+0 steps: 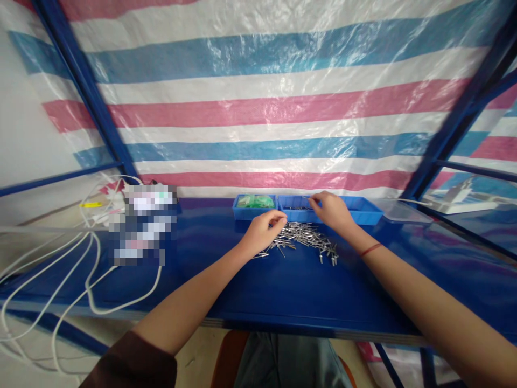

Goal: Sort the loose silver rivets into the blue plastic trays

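Observation:
A heap of small silver metal pins [304, 238] lies on the blue table [283, 291]. My left hand [264, 229] rests at the heap's left edge with its fingers curled onto the pins; whether it grips one I cannot tell. My right hand [331, 210] reaches over the front rim of a blue tray [363, 214] behind the heap, fingertips pinched together as if on a small pin. A red band circles my right wrist.
A second blue tray [254, 207] with green pieces stands left of the first. White cables [91, 269] and a blurred box lie on the table's left. A clear lid [404, 213] sits at the right. Blue frame posts and a striped tarp stand behind.

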`<state>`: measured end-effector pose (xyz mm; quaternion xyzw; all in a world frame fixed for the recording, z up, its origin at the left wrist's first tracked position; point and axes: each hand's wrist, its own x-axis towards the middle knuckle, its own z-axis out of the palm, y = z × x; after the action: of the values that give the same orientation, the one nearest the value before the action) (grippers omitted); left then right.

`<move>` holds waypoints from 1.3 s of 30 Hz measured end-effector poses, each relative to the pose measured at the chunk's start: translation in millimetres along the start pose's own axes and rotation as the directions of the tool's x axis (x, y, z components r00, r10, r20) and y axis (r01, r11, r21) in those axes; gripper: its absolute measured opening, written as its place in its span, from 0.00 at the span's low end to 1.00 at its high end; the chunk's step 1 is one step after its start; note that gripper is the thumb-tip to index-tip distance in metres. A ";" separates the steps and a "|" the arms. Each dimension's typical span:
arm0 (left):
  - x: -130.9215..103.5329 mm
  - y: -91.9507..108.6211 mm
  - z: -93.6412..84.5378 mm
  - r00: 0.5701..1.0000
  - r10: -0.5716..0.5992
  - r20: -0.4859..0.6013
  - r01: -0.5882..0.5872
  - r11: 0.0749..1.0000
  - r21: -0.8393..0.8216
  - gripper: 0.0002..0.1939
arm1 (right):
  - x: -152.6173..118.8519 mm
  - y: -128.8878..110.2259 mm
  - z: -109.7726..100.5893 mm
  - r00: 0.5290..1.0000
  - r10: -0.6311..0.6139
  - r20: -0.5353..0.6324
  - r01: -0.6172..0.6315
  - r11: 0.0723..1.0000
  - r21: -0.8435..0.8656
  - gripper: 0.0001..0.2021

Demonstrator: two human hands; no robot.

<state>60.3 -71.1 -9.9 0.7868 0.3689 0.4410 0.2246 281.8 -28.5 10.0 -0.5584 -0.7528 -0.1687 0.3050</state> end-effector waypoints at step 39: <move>0.0 7.1 33.2 0.995 -0.071 -0.073 0.035 0.914 -0.405 0.06 | -45.1 -52.3 -23.2 0.988 0.059 0.140 -0.150 0.521 0.840 0.15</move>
<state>91.5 -76.5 -22.0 0.6934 0.3007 0.5349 0.3777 247.2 -92.3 2.8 -0.3913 -0.7183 0.2631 0.5115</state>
